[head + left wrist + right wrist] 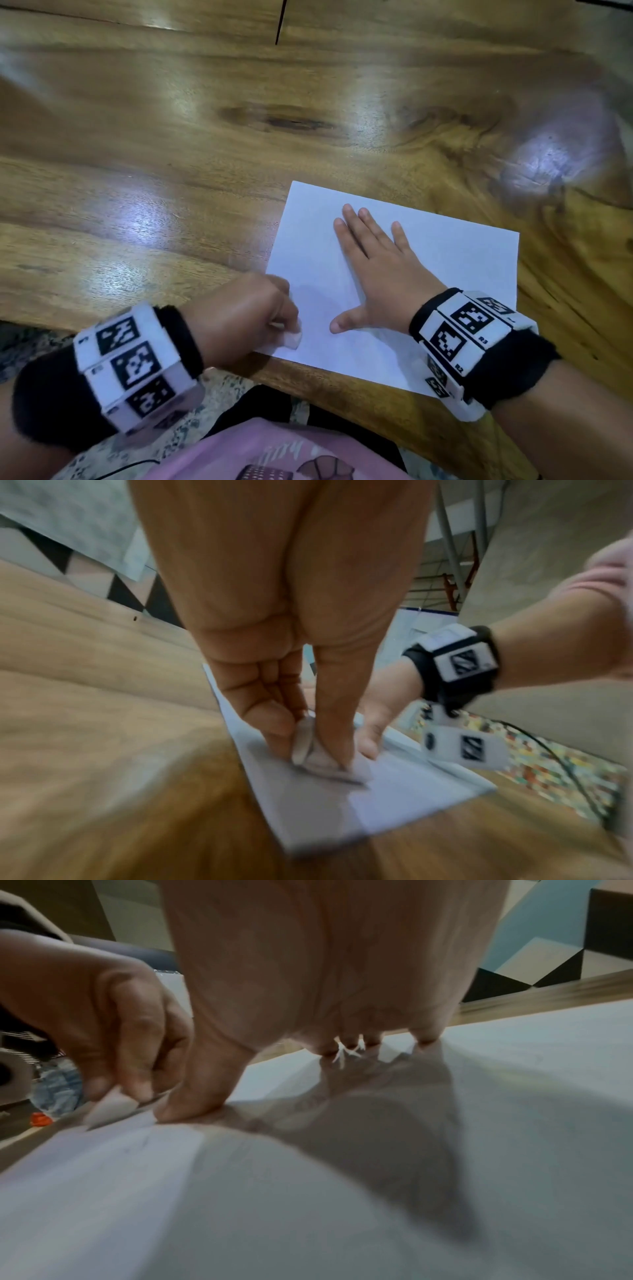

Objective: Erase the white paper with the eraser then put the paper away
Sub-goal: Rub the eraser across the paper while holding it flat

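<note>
A white sheet of paper (455,260) lies near the front edge of the wooden table (171,164). My right hand (373,267) rests flat on it with fingers spread, pressing it down; the same hand (325,988) fills the right wrist view. My left hand (253,315) pinches a small white eraser (293,339) and holds it against the paper's near left corner. In the left wrist view the eraser (308,748) sits between thumb and fingers, touching the paper (394,799). The eraser (109,1107) also shows in the right wrist view.
The table stretches wide and bare to the left and beyond the paper. Its front edge (359,390) runs just below the sheet. A patterned floor (548,764) with a black cable lies below. A pink garment (274,455) is at the bottom.
</note>
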The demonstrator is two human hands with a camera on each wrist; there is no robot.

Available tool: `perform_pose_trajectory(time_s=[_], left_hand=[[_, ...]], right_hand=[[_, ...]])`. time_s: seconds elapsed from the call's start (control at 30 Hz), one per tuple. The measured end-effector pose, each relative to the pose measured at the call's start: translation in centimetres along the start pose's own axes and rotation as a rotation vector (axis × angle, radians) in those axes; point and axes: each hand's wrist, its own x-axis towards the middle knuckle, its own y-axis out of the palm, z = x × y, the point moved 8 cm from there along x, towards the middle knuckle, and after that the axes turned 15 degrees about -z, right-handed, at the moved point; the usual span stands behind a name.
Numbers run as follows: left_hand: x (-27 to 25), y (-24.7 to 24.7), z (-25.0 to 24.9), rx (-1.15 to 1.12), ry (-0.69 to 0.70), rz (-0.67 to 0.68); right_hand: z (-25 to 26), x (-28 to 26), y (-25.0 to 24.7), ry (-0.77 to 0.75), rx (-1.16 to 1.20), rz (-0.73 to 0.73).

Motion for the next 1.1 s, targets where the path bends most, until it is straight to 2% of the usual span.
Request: perform_pose_trajectory(time_s=[0.13, 0.2, 0.27, 0.33, 0.4, 0.43, 0.53, 0.63, 0.7, 0.77, 0.83, 0.87, 0.97, 1.0, 1.1], left_hand=[[3.7, -2.8, -0.1, 0.040, -0.003, -0.235], [3.6, -2.5, -0.2, 0.044, 0.008, -0.263], [1.8, -1.4, -0.4, 0.018, 0.046, -0.212], [-0.2, -0.1, -0.3, -0.027, 0.008, -0.080], [-0.7, 0.3, 0.3, -0.038, -0.021, -0.020], [-0.2, -0.1, 0.3, -0.044, -0.020, -0.046], [2.6, -2.5, 0.2, -0.017, -0.015, -0.241], [2.6, -2.4, 0.1, 0.008, 0.027, -0.279], [0.7, -1.1, 0.2, -0.015, 0.046, -0.186], [-1.0, 0.2, 0.5, -0.028, 0.005, -0.055], [-1.0, 0.0, 1.0, -0.037, -0.017, -0.008], [-0.3, -0.7, 1.2, -0.035, -0.015, -0.048], [2.1, -3.7, 1.8, 0.023, -0.018, -0.284], [2.1, -3.9, 1.8, 0.046, -0.008, -0.316], [0.3, -2.5, 1.6, 0.036, 0.028, -0.265]], right_hand=[[0.0, 0.0, 0.0, 0.001, 0.005, -0.008], [0.0, 0.0, 0.0, 0.001, 0.004, -0.008], [0.0, 0.0, 0.0, 0.001, 0.005, -0.005], [0.0, 0.0, 0.0, 0.003, 0.007, -0.005], [0.0, -0.1, -0.1, 0.005, 0.008, -0.005], [0.0, 0.0, -0.1, 0.004, 0.004, -0.006], [0.1, -0.1, -0.1, 0.006, 0.004, -0.007], [0.1, -0.1, -0.1, 0.007, 0.008, -0.001], [0.1, -0.1, -0.1, 0.010, 0.005, 0.002], [0.1, -0.1, -0.1, 0.009, 0.003, 0.007], [0.0, 0.0, -0.1, 0.007, 0.002, 0.007], [0.0, 0.0, -0.1, 0.006, 0.002, 0.006], [0.0, -0.1, 0.0, 0.004, 0.005, 0.002], [0.0, -0.1, 0.0, 0.002, 0.005, 0.002], [0.0, 0.0, 0.1, 0.004, 0.014, -0.002]])
